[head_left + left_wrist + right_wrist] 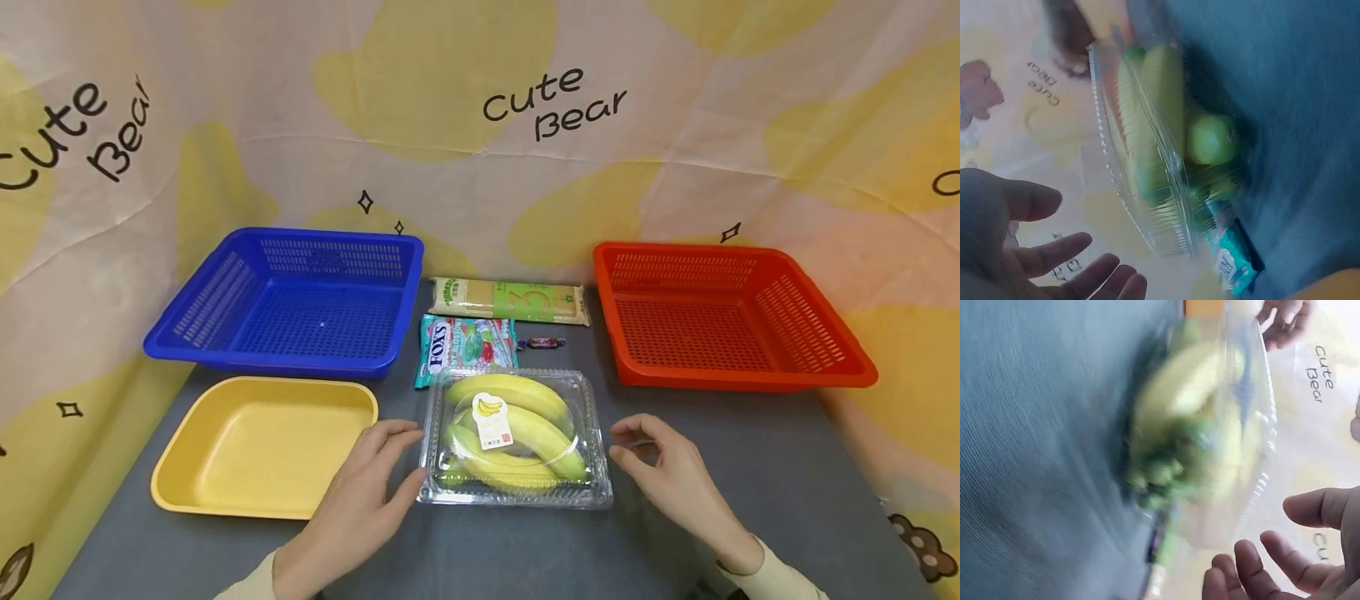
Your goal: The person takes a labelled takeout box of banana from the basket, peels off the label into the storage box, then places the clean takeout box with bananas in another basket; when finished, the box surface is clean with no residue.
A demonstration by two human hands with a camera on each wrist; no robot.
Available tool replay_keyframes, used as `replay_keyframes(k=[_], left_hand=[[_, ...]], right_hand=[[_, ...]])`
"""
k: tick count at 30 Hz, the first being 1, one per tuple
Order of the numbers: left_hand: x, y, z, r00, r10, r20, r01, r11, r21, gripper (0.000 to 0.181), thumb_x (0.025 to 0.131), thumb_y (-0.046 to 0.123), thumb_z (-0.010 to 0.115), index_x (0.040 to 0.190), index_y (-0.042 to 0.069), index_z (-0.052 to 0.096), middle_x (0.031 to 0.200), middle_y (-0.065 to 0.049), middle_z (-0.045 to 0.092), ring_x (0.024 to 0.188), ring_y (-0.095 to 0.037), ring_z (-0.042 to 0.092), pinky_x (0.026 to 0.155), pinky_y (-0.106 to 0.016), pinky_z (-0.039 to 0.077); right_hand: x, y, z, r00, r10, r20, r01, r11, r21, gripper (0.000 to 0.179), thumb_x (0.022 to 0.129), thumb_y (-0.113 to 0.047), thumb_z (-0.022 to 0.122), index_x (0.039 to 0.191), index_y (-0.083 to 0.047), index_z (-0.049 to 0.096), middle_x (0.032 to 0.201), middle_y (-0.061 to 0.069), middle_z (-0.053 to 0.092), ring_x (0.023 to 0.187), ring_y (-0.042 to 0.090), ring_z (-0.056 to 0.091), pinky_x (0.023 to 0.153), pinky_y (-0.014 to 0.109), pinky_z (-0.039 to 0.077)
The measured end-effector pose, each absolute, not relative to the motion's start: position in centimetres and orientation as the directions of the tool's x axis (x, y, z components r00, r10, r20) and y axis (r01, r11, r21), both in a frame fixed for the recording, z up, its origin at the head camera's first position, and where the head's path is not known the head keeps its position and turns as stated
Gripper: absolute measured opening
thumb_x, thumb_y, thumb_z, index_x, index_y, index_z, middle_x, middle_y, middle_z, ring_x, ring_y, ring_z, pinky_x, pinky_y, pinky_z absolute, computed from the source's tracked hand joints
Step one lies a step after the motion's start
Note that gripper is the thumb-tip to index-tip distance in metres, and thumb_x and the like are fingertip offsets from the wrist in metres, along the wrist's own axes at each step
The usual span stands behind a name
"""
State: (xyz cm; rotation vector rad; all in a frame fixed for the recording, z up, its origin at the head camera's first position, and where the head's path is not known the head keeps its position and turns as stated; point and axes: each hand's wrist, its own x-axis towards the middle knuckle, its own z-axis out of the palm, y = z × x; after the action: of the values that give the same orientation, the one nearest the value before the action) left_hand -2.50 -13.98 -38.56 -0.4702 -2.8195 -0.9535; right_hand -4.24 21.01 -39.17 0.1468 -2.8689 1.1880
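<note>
A clear plastic clamshell box (517, 500) of bananas (525, 425) lies on the table, a white label on its lid. My left hand (360, 492) is beside the box's left edge, fingers relaxed and holding nothing; the left wrist view shows a gap between its fingers (1054, 250) and the box. Off the right edge, my right hand (675, 479) has its thumb and fingers loosely bent around air. In the right wrist view the bananas (1172, 406) look blurred through the plastic. Behind the box lies a teal candy bag (472, 337), its lower edge partly covered by it.
A blue basket (285, 362) stands at the back left, with a yellow tray (262, 505) in front of it. On the right is a red basket (750, 377). A noodle packet (510, 300) and a small wrapped candy (543, 342) lie at the back, before a patterned cloth (480, 192).
</note>
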Motion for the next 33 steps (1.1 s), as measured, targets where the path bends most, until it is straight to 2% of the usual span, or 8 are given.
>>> replay_keyframes(k=[3,6,14,19,23,26,33], left_hand=[[-3.2,-13.7,-38.6,-0.883,0.339,0.324,0.454,0.791,0.409,0.032,0.084,0.018,0.076,0.114,0.009,0.069,0.117,0.0,0.06,0.109,-0.014,0.056,0.086,-0.036,0.053],[-4.1,-13.3,-38.3,-0.863,0.38,0.332,0.488,0.797,0.357,0.028,0.083,0.019,0.078,0.108,0.009,0.071,0.109,0.0,0.063,0.101,-0.013,0.056,0.081,-0.032,0.052],[-8.0,-12.2,-36.0,-0.884,0.432,0.177,0.464,0.779,0.422,0.023,0.087,0.018,0.073,0.106,0.006,0.072,0.1,-0.002,0.067,0.088,-0.012,0.055,0.072,-0.027,0.049],[-10.0,-11.7,-35.3,-0.878,0.453,0.156,0.475,0.784,0.399,0.024,0.086,0.017,0.073,0.105,0.002,0.071,0.095,-0.006,0.067,0.083,-0.015,0.055,0.071,-0.029,0.047],[-10.4,-11.8,-35.8,-0.889,0.442,0.123,0.454,0.807,0.378,0.03,0.084,0.017,0.074,0.108,-0.001,0.07,0.097,-0.01,0.065,0.084,-0.019,0.054,0.069,-0.029,0.045],[-10.5,-11.8,-36.3,-0.901,0.423,0.098,0.428,0.825,0.369,0.036,0.083,0.019,0.076,0.111,-0.002,0.069,0.099,-0.011,0.062,0.086,-0.021,0.054,0.069,-0.03,0.045],[-10.5,-11.7,-37.2,-0.9,0.422,0.111,0.432,0.824,0.367,0.042,0.08,0.017,0.08,0.113,-0.004,0.067,0.103,-0.013,0.06,0.085,-0.022,0.054,0.071,-0.032,0.046]], right_hand=[[-4.6,21.0,-38.3,-0.967,-0.122,0.224,-0.239,0.744,-0.624,0.019,0.086,-0.008,0.072,0.103,-0.014,0.068,0.098,-0.004,0.067,0.086,0.01,0.061,0.072,0.027,0.055],[-5.1,20.5,-37.4,-0.95,-0.164,0.264,-0.294,0.752,-0.59,0.018,0.085,-0.006,0.072,0.101,-0.014,0.069,0.095,-0.005,0.066,0.085,0.009,0.06,0.071,0.027,0.054],[-5.9,19.2,-36.4,-0.947,-0.215,0.239,-0.315,0.769,-0.557,0.017,0.085,-0.007,0.07,0.099,-0.015,0.069,0.095,-0.007,0.065,0.081,0.007,0.058,0.07,0.024,0.051],[-7.1,18.0,-36.0,-0.918,-0.308,0.251,-0.396,0.762,-0.512,0.018,0.084,-0.007,0.071,0.099,-0.015,0.07,0.093,-0.006,0.064,0.08,0.01,0.058,0.065,0.022,0.048],[-8.8,16.1,-35.5,-0.876,-0.41,0.255,-0.483,0.753,-0.448,0.021,0.084,-0.008,0.073,0.105,-0.01,0.071,0.093,0.0,0.066,0.083,0.013,0.058,0.067,0.024,0.049],[-10.1,14.4,-35.1,-0.845,-0.479,0.239,-0.535,0.743,-0.402,0.026,0.085,-0.011,0.072,0.11,-0.008,0.071,0.098,0.004,0.067,0.087,0.014,0.06,0.074,0.03,0.053],[-12.0,11.8,-34.6,-0.809,-0.565,0.161,-0.582,0.73,-0.358,0.032,0.086,-0.015,0.071,0.117,-0.006,0.069,0.107,0.008,0.067,0.093,0.018,0.06,0.078,0.034,0.054]])
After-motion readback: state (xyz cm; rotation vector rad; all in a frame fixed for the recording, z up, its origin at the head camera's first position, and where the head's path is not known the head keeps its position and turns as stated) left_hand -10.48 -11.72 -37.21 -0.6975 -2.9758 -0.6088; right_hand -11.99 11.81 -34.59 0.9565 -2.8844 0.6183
